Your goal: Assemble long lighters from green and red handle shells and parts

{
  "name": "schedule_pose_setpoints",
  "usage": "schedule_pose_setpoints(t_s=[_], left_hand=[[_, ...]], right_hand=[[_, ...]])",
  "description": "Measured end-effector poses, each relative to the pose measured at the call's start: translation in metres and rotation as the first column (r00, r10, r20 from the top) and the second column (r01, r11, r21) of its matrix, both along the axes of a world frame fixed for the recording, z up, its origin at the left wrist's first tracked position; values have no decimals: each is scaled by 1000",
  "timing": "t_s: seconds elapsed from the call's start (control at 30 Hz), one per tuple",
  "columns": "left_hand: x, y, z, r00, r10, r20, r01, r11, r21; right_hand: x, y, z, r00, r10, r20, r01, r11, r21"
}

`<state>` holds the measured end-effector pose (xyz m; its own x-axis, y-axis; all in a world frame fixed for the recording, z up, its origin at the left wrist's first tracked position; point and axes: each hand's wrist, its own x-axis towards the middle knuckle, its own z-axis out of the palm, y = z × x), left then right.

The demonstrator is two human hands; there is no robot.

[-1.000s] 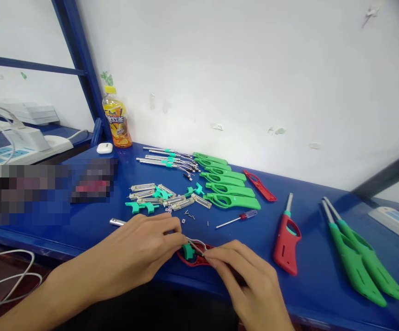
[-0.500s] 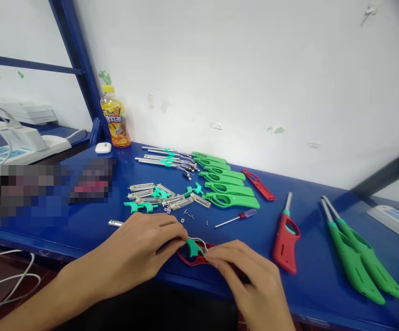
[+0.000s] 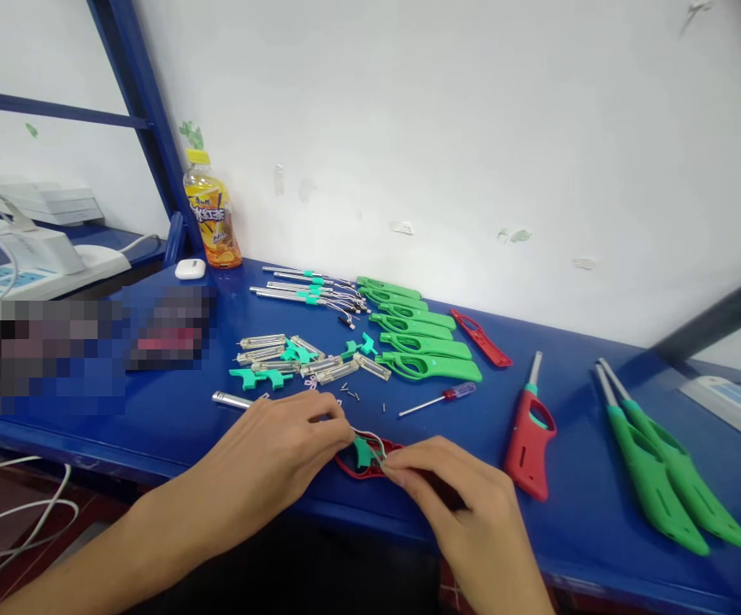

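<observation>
A red lighter shell (image 3: pixel 358 472) lies at the front edge of the blue table, a green trigger (image 3: pixel 363 453) and a thin white wire (image 3: pixel 370 434) in it. My left hand (image 3: pixel 286 448) is closed at the shell's left end, beside a metal tube (image 3: pixel 232 401) that sticks out to the left; its fingertips pinch at the wire or tube, partly hidden. On the right, my right hand (image 3: pixel 456 487) pinches at the wire's other end over the shell; what lies between its fingertips is too small to make out.
Behind are clear fuel tanks (image 3: pixel 338 372), green triggers (image 3: pixel 275 380), metal tubes (image 3: pixel 286 295), green shells (image 3: pixel 431 368) and a screwdriver (image 3: pixel 456 391). A red lighter (image 3: pixel 527 453) and green lighters (image 3: pixel 652 487) lie right. A bottle (image 3: pixel 213 218) stands back left.
Both hands have shifted only slightly, still at the red shell. More of the metal tube shows left of my left hand. The camera view has moved a little.
</observation>
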<state>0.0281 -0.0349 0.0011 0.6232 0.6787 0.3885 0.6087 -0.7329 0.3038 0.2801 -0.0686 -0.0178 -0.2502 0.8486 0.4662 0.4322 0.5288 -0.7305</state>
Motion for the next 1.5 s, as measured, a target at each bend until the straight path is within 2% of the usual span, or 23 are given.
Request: schedule_pose_setpoints(t_s=[0.13,0.3,0.77,1.0,1.23,1.5], left_hand=[[1,2,-1,1000,5,18,-6,998,58],[4,3,0,1000,4,-6,-3,999,45],[5,4,-6,1000,-3,-17,5,997,80],[5,4,-5,999,6,-39,-4,999,55],[8,-6,0,996,53,-66,-57,996,-67],[10,-8,-2,996,49,-73,-57,994,-98]], right_hand=[[0,0,-2,1000,-6,3,6,999,46],[0,0,-2,1000,-5,-28,9,992,124],[0,-1,0,1000,-7,-18,10,992,128],[0,-2,-1,1000,-13,5,13,995,99],[1,-3,1,1000,-22,-13,22,1000,10],[4,0,2,998,-61,-26,59,996,-63]])
